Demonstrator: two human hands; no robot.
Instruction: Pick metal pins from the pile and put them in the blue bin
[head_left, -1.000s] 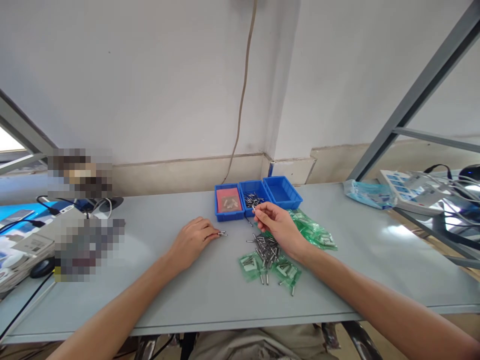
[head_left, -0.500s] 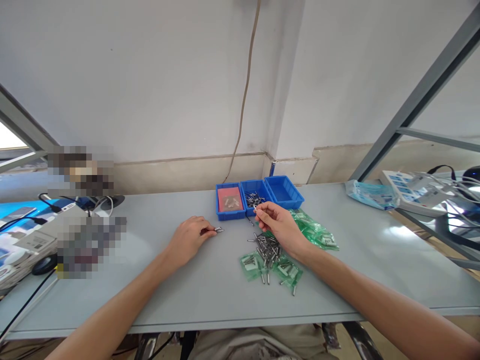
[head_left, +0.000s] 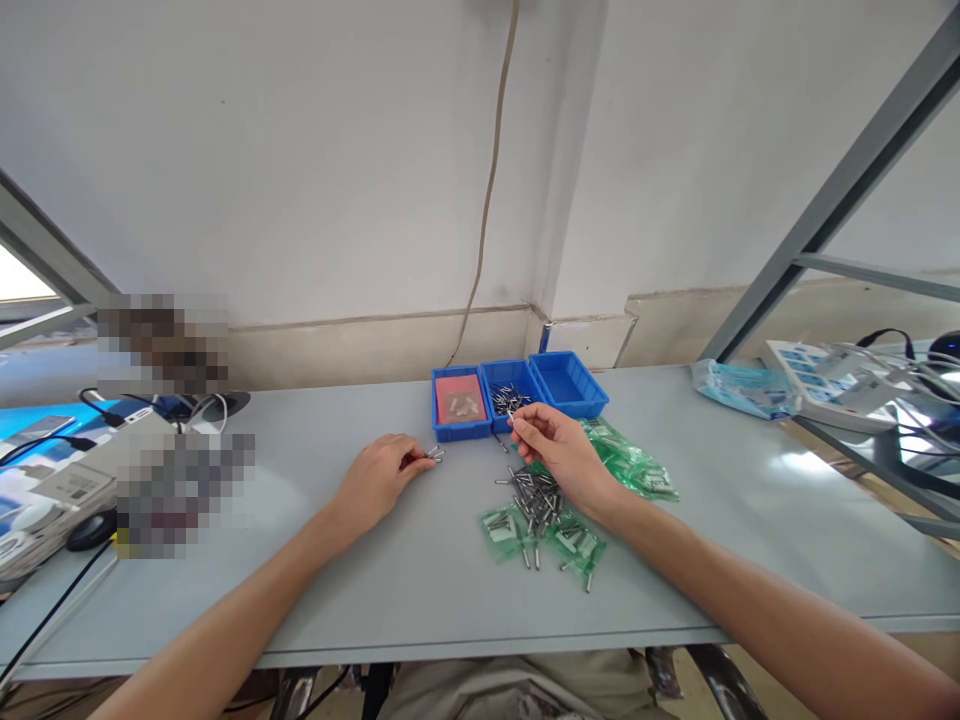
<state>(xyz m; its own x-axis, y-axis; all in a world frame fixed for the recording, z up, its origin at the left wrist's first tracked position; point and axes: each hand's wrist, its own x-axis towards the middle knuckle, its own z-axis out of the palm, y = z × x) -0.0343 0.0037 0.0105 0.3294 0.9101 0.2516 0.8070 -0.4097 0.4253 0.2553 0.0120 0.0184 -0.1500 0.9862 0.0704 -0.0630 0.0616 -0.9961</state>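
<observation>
My left hand point(head_left: 382, 474) rests on the table, closed, with a few small metal pins point(head_left: 436, 455) poking out between thumb and fingers. In a pinch, my right hand point(head_left: 555, 445) holds one small metal pin point(head_left: 511, 416) just in front of the middle blue bin point(head_left: 517, 368). That bin contains many thin dark metal pins point(head_left: 511, 399). Below my right hand lies a loose heap of metal pins point(head_left: 536, 497). Two small green plastic bags point(head_left: 503, 530) with pins inside flank the heap's near side, and larger green bags point(head_left: 637, 468) lie behind the wrist.
A left blue bin point(head_left: 463, 432) holds a pink sheet and a clear bag. The right blue bin point(head_left: 570, 382) stands slightly behind. At the far right are a light-blue plastic bag point(head_left: 742, 388) and a power strip point(head_left: 806, 375). Boxes and cables point(head_left: 82, 475) crowd the left end.
The pins in my left fingers have shifted and now fan out more. My right hand stays almost still with its pin.
</observation>
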